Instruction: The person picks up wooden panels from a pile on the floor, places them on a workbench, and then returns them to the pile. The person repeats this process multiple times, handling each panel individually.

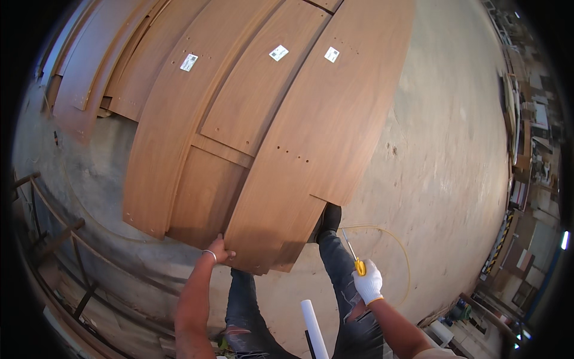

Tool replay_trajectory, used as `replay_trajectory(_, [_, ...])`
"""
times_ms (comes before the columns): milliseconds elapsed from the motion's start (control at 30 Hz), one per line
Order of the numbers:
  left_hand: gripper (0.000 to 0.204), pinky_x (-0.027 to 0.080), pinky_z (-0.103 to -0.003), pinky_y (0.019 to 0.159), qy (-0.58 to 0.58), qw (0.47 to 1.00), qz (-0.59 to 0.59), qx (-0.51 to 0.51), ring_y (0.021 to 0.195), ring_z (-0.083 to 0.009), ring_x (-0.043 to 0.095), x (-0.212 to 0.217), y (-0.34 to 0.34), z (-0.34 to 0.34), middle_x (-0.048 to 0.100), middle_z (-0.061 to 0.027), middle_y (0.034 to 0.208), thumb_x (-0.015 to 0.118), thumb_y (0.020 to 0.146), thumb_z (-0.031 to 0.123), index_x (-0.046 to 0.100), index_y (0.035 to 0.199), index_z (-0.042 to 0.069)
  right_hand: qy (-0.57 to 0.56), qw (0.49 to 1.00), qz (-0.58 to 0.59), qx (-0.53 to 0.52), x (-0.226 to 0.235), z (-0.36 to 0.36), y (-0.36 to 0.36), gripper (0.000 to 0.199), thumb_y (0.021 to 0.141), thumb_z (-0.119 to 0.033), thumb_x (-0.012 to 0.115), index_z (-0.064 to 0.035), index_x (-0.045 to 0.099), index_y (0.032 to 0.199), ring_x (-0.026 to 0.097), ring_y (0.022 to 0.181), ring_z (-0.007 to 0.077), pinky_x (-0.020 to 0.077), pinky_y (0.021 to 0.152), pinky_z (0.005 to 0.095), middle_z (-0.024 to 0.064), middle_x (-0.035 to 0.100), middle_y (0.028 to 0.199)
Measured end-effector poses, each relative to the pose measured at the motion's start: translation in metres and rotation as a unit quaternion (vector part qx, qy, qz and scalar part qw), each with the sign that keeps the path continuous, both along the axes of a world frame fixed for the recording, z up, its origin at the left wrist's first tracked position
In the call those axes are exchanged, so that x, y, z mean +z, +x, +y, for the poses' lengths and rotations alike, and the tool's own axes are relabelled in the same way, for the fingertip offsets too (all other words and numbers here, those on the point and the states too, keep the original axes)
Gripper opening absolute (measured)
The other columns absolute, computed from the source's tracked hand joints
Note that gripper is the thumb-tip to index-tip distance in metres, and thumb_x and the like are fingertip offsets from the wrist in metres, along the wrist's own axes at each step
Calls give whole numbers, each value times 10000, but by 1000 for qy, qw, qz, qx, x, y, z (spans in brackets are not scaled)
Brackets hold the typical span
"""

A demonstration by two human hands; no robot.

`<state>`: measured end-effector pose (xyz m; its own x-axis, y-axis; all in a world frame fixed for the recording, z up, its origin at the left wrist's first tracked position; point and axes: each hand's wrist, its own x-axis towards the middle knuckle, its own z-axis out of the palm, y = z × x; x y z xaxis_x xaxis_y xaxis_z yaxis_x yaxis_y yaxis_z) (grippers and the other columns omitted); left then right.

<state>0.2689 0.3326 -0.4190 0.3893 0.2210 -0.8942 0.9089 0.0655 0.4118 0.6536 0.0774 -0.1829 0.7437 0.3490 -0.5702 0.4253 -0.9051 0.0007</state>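
Note:
A long brown wood-look panel [323, 119] with several drilled holes and a white label lies on top of other panels. My bare left hand [221, 250], with a band at the wrist, grips its near left corner. In a white knitted glove, my right hand [369, 281] is closed around a screwdriver [360, 267] with a yellow handle. The metal shaft points up and away, apart from the panels. Left of the gripped panel lie a shorter labelled panel [257, 90] and a longer one [161, 149].
More brown panels [84, 78] lie at the far left. A rusty metal frame [78, 239] stands at the lower left. A thin yellow hose [408, 257] curves over the concrete floor [442, 149]. Boards and scraps [526, 155] line the right side. A white tube [314, 329] shows between my legs.

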Motion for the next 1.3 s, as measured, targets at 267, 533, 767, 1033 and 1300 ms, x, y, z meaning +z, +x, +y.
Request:
replay_trajectory(267, [727,451,-442,1010,-20,998,-6,61,1198,-422,547,46,144,-51,568,-299,1252,798,766,313,423,1267,-57,12,1000,8,17,9,-5,14,305,720,-214,738,-78,625,968,651,891,396,521,774,462,175,667,947])
replay_trajectory(533, [577,403,-469,1045,258,943,-13,212,1215,-412,497,46,152,-83,543,-234,1310,714,814,209,501,1310,4,-5,999,26,-34,8,-42,49,280,731,-227,720,-59,610,926,644,882,400,512,764,479,175,658,935])
replay_trajectory(767, [621,401,-446,1061,114,974,34,191,1207,-397,521,34,162,-97,526,-249,1335,707,825,266,487,1338,-7,-10,997,75,-31,4,-39,56,260,739,-221,706,-55,619,918,641,870,409,509,761,484,185,662,914])
replay_trajectory(1033, [452,486,-483,898,216,973,58,60,1051,-413,601,31,192,34,643,-264,1098,663,842,244,565,1216,12,45,980,129,-142,28,-23,78,131,775,-121,641,-63,664,890,670,756,285,524,710,369,127,677,792])
replay_trajectory(1300, [821,284,-477,1148,437,888,98,103,1405,-358,305,28,237,279,351,-200,1503,733,824,395,346,1440,14,167,919,176,-311,24,-15,93,226,829,28,535,-4,664,1011,627,743,140,495,675,246,29,623,811])
